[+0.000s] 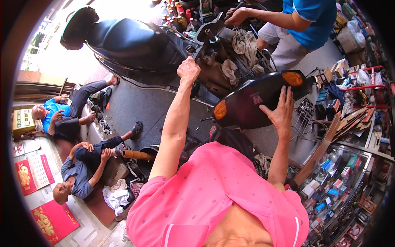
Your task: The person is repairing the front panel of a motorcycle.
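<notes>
Scooter panel [243,99], dark and glossy, sits near centre in front of the pink-shirted wearer, slanting from near left to far right. An orange lamp [220,110] marks its left end; a second orange lamp [292,78] marks its right end.

Right hand [282,108]: released, laid over the right part of the panel, back of the hand up. Fingers point away from the wearer; the thumb stands out to the left. Right forearm [281,152] runs almost straight outward behind it.

Left hand [189,69]: clenched, knuckles up, beside the scooter body [152,45]. Whether anything is enclosed cannot be told; a small black part [190,50] shows just beyond the knuckles. Left forearm [176,111] reaches far, slightly right, the arm almost fully extended.

Beyond the panel, pale rags [245,46] lie among exposed scooter parts. Bottles [181,19] are grouped at the far side. Far right, a co-worker in a blue shirt [314,20] has both hands close together above the scooter.

At left, two people sit, one in bright blue, one in grey-blue. At right, wooden boards [319,144] lean beside a glass case [354,164] of small boxes.
</notes>
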Demonstrator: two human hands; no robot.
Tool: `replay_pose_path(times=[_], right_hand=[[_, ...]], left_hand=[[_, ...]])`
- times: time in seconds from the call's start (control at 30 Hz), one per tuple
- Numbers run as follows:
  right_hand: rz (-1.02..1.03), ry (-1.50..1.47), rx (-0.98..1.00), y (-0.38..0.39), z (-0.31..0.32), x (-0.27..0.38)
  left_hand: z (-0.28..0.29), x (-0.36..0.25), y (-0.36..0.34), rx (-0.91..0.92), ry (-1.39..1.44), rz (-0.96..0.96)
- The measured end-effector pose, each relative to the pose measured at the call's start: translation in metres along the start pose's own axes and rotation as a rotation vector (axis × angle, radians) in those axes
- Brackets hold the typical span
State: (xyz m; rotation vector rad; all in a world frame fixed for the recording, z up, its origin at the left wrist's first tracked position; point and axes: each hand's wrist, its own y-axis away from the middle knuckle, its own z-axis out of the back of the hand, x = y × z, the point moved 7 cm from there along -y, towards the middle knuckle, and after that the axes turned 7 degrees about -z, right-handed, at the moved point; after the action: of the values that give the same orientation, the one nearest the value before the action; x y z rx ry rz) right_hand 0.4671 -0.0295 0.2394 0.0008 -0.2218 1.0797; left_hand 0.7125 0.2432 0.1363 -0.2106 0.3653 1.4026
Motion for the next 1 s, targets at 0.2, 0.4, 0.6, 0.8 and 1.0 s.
replay_pose_path(times=[0.2, 0.4, 0.6, 0.8, 1.0], right_hand=[[0.000, 0.007, -0.006, 0.003, 0.000, -0.002], [0.007, 0.006, -0.014, 0.003, 0.000, -0.002], [0.015, -0.006, -0.027, 0.004, -0.001, -0.003], [0.031, -0.013, -0.043, 0.006, 0.000, -0.002], [0.031, -0.012, -0.036, 0.007, 0.000, -0.004]], left_hand=[[0.003, -0.007, -0.008, 0.132, -0.033, 0.076], [-0.006, 0.002, -0.007, 0.130, 0.084, 0.119], [-0.008, 0.002, -0.008, 0.111, 0.126, 0.086], [-0.008, 0.004, -0.007, 0.084, 0.103, 0.082], [-0.009, 0.002, -0.006, 0.087, 0.105, 0.082]])
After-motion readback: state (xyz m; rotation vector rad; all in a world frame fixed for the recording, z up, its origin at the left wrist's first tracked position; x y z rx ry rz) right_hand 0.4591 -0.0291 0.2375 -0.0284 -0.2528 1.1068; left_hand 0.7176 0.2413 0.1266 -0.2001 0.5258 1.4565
